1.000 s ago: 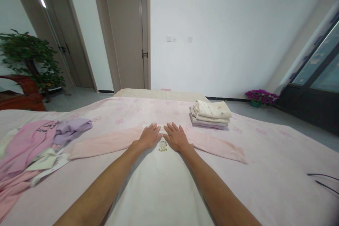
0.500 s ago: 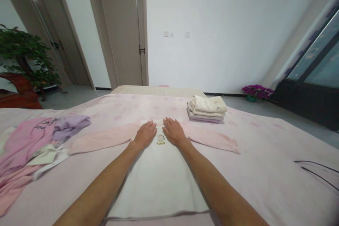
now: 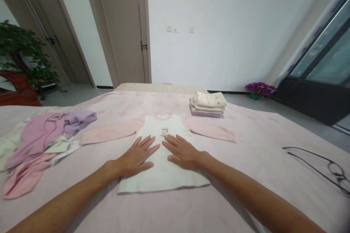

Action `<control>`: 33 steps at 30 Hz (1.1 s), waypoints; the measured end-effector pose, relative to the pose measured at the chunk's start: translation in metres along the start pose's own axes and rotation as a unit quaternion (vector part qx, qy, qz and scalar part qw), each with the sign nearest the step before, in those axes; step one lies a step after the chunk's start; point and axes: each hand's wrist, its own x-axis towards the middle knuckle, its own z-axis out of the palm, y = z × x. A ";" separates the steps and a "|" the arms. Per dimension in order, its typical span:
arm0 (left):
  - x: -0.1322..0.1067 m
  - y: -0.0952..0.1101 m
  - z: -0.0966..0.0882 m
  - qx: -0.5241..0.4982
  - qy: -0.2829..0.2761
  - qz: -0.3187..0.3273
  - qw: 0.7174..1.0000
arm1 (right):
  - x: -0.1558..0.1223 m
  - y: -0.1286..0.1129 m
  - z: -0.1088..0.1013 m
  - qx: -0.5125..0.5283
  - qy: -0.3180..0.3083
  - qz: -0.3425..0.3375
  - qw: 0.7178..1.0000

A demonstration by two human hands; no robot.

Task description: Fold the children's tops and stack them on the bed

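A white long-sleeved shirt [image 3: 164, 174] with pink sleeves and a small printed motif on its chest lies spread flat, its collar at the far end and its hem towards me. Both sleeves stretch out sideways. On the left half of the shirt's body rests my left hand [image 3: 138, 156], palm down with the fingers spread. My right hand [image 3: 183, 151] lies flat on the other half, fingertips just below the motif. Neither hand grasps the cloth.
A heap of loose clothes [image 3: 41, 134] in pink, purple and white lies at the left. Folded clothes [image 3: 209, 105] are stacked beyond the right sleeve. Eyeglasses [image 3: 335, 171] rest at the right on the pink flowered sheet [image 3: 246, 178].
Both hands have slid from near the collar down to the middle of the shirt, and their fingers are more spread. The view has shifted, bringing more of the eyeglasses into sight.
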 end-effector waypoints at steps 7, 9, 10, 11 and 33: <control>-0.063 0.035 -0.020 0.005 -0.014 0.133 0.991 | -0.068 -0.046 -0.012 0.058 -0.032 -0.126 0.990; -0.074 0.036 -0.021 0.021 0.002 0.149 0.989 | -0.083 -0.050 -0.018 0.062 -0.034 -0.146 0.987; -0.080 0.035 -0.020 0.026 0.019 0.151 0.988 | -0.091 -0.050 -0.020 0.063 -0.027 -0.147 0.987; -0.085 0.033 -0.019 0.029 0.040 0.149 0.988 | -0.097 -0.048 -0.023 0.061 -0.015 -0.143 0.988; -0.027 0.033 -0.042 -0.032 0.105 -0.113 0.988 | -0.041 -0.044 -0.038 -0.016 0.085 0.093 0.992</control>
